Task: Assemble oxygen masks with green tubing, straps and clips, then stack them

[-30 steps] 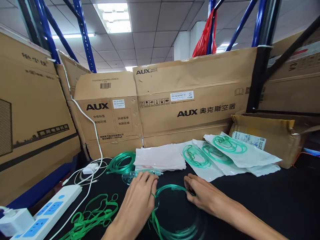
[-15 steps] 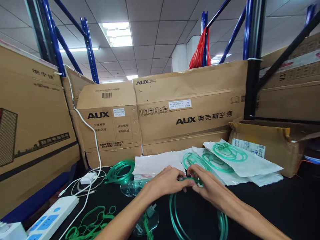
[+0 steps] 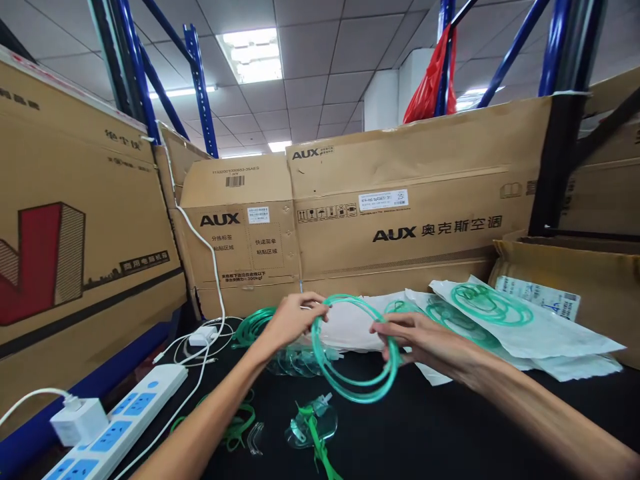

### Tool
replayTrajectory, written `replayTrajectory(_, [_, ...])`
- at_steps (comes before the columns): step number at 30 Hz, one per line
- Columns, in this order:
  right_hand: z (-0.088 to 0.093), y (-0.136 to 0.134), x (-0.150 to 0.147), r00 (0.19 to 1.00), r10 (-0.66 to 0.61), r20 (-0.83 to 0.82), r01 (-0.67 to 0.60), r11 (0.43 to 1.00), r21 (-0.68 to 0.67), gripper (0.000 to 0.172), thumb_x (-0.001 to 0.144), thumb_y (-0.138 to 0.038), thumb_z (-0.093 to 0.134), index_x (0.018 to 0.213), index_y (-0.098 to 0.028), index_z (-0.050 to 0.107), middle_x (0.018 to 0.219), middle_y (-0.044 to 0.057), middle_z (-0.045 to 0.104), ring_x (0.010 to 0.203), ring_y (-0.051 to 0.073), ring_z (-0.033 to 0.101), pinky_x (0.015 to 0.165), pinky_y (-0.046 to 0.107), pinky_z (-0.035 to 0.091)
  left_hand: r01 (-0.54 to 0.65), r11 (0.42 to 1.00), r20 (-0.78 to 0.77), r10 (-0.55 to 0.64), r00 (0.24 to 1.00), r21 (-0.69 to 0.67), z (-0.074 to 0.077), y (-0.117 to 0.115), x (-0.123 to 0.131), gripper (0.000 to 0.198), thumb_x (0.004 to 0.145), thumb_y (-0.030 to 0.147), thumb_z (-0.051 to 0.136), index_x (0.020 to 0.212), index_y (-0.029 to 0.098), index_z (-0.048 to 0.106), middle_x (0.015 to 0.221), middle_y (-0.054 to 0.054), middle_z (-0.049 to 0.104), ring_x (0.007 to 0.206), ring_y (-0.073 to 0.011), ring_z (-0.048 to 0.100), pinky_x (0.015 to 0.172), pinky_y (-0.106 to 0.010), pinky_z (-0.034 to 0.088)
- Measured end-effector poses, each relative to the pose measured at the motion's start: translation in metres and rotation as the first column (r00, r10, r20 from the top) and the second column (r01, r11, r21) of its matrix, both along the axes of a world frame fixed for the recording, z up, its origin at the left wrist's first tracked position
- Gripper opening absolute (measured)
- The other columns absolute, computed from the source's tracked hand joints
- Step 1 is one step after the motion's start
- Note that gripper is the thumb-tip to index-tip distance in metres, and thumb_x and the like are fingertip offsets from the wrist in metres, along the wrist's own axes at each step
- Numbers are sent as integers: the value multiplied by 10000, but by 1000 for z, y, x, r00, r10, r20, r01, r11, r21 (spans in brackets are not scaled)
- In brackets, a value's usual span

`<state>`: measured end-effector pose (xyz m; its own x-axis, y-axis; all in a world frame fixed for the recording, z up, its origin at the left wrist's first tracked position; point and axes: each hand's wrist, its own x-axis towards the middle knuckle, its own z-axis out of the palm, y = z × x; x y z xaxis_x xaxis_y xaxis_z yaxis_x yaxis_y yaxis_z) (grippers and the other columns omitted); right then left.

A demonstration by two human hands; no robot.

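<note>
I am in a warehouse storeroom set up as a packing bench. Tall blue steel racking posts (image 3: 200,93) rise around me. Big brown cardboard shipping cartons (image 3: 410,193) wall in my black-covered worktable (image 3: 475,427). Flat white sealed pouches of coiled green tubing (image 3: 530,330) lie stacked on it, under a white tiled ceiling with light panels (image 3: 320,40).
</note>
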<state>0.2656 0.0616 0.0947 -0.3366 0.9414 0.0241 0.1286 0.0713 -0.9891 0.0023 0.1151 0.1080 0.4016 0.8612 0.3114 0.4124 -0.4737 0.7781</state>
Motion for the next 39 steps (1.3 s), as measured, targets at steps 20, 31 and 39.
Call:
replayTrajectory(20, [19,126,-185,975,-71,210,12,963,269,352,985,-354,661,1290,-184,616,1316,89,631,1099,271,660,911,475,574,-663,748,-479,581,658,-4,-29,70,-157,297,978,426,651,983,132,694,960,-35,715,880,-206,701,828,-380,566])
replayTrajectory(31, [-26,-27,-81,855,22,519,-286,854,435,331,1011,-416,564,1258,-248,707,1262,73,720,1254,299,591,1131,478,407,-341,925,-431,381,818,169,10,-52,-87,428,973,589,500,1112,284,765,1152,-27,763,1090,-266,674,964,-319,443])
replayTrajectory(39, [-73,-45,-82,858,-19,513,-203,905,373,428,1030,-449,475,1350,-233,659,1338,97,684,1304,275,578,1145,415,406,-199,980,-530,153,834,-29,-70,-110,-59,371,867,315,688,1237,316,708,1286,-52,673,1109,-250,642,1004,-347,464])
